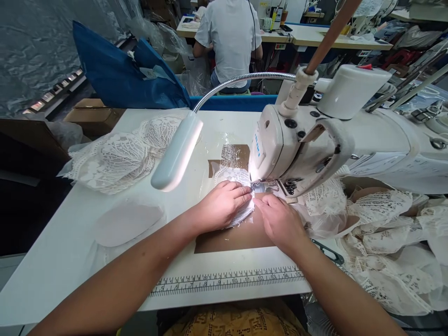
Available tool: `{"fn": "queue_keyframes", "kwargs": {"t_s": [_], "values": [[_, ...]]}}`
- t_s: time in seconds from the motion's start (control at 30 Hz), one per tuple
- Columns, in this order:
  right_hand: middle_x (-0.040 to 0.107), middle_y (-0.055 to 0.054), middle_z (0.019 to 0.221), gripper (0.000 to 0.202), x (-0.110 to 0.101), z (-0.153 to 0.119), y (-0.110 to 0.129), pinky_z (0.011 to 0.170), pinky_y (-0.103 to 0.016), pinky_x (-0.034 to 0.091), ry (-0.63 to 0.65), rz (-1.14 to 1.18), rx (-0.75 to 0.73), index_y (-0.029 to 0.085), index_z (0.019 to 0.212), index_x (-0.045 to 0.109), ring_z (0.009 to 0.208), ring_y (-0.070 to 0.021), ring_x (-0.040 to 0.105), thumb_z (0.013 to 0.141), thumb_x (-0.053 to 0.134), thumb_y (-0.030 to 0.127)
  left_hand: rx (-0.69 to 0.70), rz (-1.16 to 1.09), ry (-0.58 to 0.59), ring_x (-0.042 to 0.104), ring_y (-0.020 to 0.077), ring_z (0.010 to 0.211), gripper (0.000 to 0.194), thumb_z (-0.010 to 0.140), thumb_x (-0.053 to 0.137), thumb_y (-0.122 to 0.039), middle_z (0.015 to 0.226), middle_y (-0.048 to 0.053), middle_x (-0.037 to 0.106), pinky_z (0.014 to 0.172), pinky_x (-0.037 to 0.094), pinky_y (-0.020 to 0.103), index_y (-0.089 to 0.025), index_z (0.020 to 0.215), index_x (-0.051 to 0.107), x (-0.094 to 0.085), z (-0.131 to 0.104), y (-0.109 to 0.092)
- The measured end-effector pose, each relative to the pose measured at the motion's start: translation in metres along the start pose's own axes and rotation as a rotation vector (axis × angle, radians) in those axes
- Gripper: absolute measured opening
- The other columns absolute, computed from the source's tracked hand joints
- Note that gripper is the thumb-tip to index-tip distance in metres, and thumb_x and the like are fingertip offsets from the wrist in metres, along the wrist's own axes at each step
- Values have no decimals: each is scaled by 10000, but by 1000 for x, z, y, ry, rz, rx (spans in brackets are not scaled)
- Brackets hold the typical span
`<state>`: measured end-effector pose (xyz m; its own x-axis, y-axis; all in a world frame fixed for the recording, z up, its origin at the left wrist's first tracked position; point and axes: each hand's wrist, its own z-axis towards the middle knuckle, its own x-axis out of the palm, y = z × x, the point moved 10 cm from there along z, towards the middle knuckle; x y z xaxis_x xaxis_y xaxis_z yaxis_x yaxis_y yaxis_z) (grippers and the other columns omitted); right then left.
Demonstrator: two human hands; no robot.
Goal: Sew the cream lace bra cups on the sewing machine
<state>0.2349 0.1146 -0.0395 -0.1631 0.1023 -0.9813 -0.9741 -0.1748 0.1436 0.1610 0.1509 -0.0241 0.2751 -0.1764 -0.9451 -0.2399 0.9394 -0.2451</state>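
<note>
A white lace piece (232,174) lies beneath the needle area of the sewing machine (271,140). My left hand (224,206) rests on it with fingers stretched out flat, the fingertips close to the presser foot. On the other side, my right hand (280,219) is closed, thumb and forefinger pinching the piece's right edge just in front of the foot. The needle itself and part of the lace are hidden by the machine head and my hands. Brown sheeting (224,240) covers the machine bed below.
A lit gooseneck lamp (177,151) arches over the white table (70,266). Lace pieces (122,158) lie at left, near pale oval cups (128,224). More lace (392,261) is heaped at right. A ruler strip (231,281) runs along the front edge. Another person (231,42) sits beyond.
</note>
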Motion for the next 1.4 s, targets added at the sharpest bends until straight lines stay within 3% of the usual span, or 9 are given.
{"fn": "queue_keyframes", "kwargs": {"t_s": [0.5, 0.77, 1.0, 1.4], "values": [[684, -79, 1044, 459, 1, 7, -2, 671, -293, 413, 23, 15, 27, 198, 1271, 598, 854, -199, 572, 867, 406, 96, -130, 83, -44, 537, 286, 1048, 321, 938, 453, -221, 1204, 149, 635, 864, 462, 442, -113, 1194, 613, -8, 0, 17], [679, -93, 1026, 439, 0, 4, -9, 672, -299, 420, -32, 38, 72, 204, 1277, 588, 858, -203, 600, 882, 414, 124, 26, 19, 2, 533, 276, 1063, 303, 932, 482, -284, 1252, 143, 581, 901, 433, 435, -155, 1166, 625, -9, -5, 0], [651, -70, 946, 438, 2, 6, 5, 630, -293, 371, 24, -67, -6, 217, 1214, 624, 770, -186, 537, 843, 442, 72, 174, 24, 57, 531, 253, 1125, 294, 931, 462, -156, 1307, 111, 586, 920, 427, 406, -154, 1190, 603, -2, -7, -7], [613, -44, 839, 419, -3, 1, 11, 610, -270, 348, -40, -15, -78, 218, 1107, 660, 714, -159, 509, 820, 426, 23, 156, 19, 61, 560, 214, 1043, 203, 944, 430, -130, 1178, 104, 629, 893, 446, 368, -158, 984, 626, -5, -5, -3]]}}
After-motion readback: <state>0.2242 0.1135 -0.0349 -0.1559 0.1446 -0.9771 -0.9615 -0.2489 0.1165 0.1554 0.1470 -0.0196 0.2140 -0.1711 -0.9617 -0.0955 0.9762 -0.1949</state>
